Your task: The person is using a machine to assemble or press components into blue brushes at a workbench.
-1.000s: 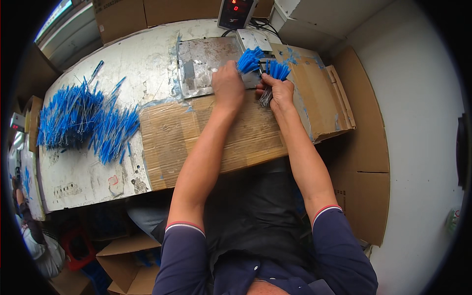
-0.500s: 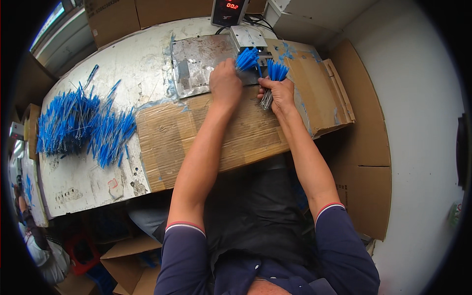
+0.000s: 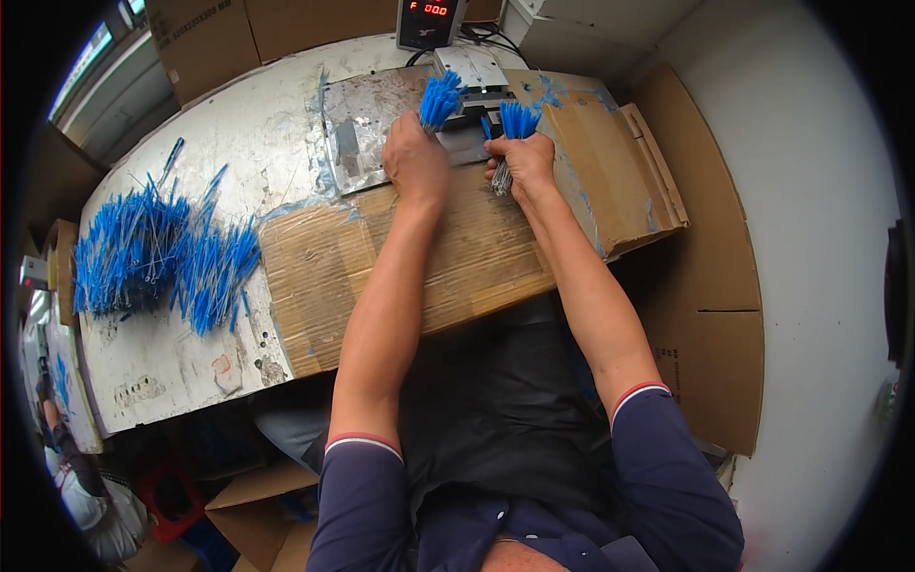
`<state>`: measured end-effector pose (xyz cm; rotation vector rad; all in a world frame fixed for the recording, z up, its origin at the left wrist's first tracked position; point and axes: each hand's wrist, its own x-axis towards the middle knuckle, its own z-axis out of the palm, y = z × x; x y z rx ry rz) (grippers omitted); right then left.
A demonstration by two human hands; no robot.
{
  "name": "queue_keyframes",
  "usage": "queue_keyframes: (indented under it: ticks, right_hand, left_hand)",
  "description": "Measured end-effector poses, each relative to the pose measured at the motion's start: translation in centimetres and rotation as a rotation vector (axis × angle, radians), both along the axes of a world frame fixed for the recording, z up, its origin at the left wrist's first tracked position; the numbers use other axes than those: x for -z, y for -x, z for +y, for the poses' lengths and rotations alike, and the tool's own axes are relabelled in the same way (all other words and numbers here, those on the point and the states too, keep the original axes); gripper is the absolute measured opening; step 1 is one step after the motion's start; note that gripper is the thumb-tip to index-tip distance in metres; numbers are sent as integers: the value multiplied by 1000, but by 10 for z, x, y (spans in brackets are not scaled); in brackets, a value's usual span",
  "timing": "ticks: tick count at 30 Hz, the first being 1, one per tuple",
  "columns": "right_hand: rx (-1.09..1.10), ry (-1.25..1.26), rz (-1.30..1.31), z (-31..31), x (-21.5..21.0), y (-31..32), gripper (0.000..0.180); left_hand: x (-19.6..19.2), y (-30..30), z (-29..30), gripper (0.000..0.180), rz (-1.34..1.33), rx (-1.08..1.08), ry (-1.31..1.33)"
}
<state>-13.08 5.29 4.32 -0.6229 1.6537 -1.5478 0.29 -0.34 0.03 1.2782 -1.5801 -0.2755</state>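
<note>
My left hand [image 3: 416,164] is closed around the lower part of a bundle of thin blue-tipped wires [image 3: 439,99], whose blue ends point up and away from me. It is over the metal plate, left of a small metal device [image 3: 469,71]. A second bundle of blue-tipped wires [image 3: 518,121] is gripped in my right hand [image 3: 524,160]; its bare grey wire ends [image 3: 501,177] stick out below the fingers. One blue piece [image 3: 486,126] stands apart from that bundle, by my right thumb and fingertips, just in front of the device.
Loose blue-tipped wires [image 3: 133,248] lie heaped on the left of the white worktop [image 3: 257,157]. Flattened cardboard [image 3: 381,276] covers the front edge, beside a metal plate [image 3: 357,143]. A display box with red digits [image 3: 429,24] stands behind; cardboard [image 3: 705,238] lines the right side.
My left hand and its bundle have moved left, away from the device. The right hand has shifted slightly left and away from me. The red digits have changed, and the view has shifted a little.
</note>
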Motion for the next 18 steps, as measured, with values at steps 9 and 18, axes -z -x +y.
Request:
queue_keyframes:
  ticks: [9, 18]
  right_hand:
    - [47, -35, 22, -6, -4, -7, 14]
    - [1, 113, -189, 4, 7, 8, 11]
  left_hand:
    - [1, -1, -3, 15, 35, 14, 58]
    - [-6, 1, 7, 19, -25, 136, -64]
